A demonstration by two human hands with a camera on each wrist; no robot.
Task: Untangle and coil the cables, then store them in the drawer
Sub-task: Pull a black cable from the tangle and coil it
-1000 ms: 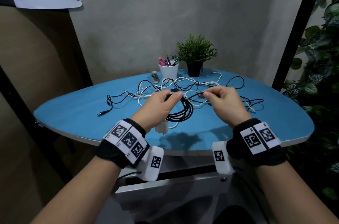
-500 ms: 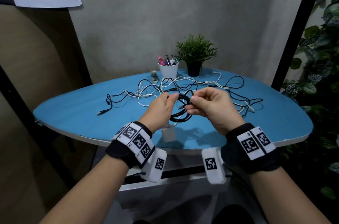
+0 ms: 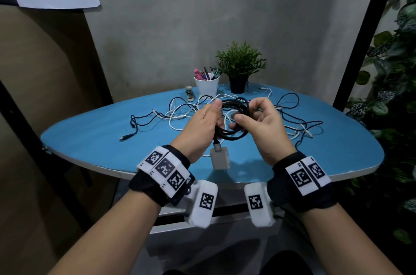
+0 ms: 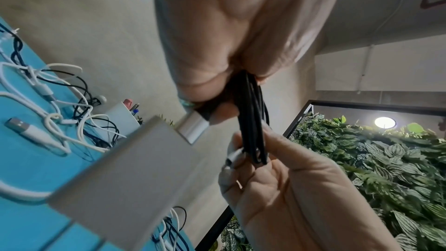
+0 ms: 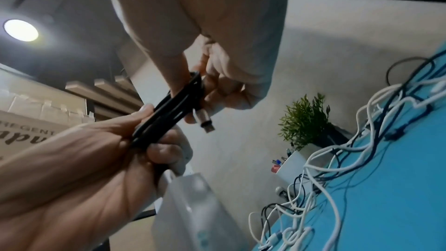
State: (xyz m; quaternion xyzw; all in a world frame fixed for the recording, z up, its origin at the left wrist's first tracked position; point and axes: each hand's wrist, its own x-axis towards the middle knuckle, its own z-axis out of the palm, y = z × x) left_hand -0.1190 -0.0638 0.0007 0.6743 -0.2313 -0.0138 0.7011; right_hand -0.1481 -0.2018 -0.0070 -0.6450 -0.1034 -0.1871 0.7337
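Both hands hold a coiled black cable (image 3: 234, 117) above the blue table (image 3: 90, 139). My left hand (image 3: 202, 126) grips the coil's left side; a white charger block (image 3: 219, 158) hangs below it by a silver plug. My right hand (image 3: 258, 121) pinches the coil's right side, and the cable's free silver plug (image 5: 205, 122) sticks out by its fingers. In the left wrist view the black loops (image 4: 253, 121) run between both hands, with the charger block (image 4: 125, 169) in front. A tangle of black and white cables (image 3: 186, 112) lies on the table behind.
A white pen cup (image 3: 206, 85) and a small potted plant (image 3: 239, 70) stand at the table's back edge, with a small grey object (image 3: 189, 93) left of the cup. A leafy plant wall (image 3: 396, 94) is on the right. A grey cabinet front (image 3: 225, 225) sits under the table.
Both hands have lifted the black coil off the table and drawn closer together. The right hand moved from a stretched strand onto the coil; the charger block now hangs free.
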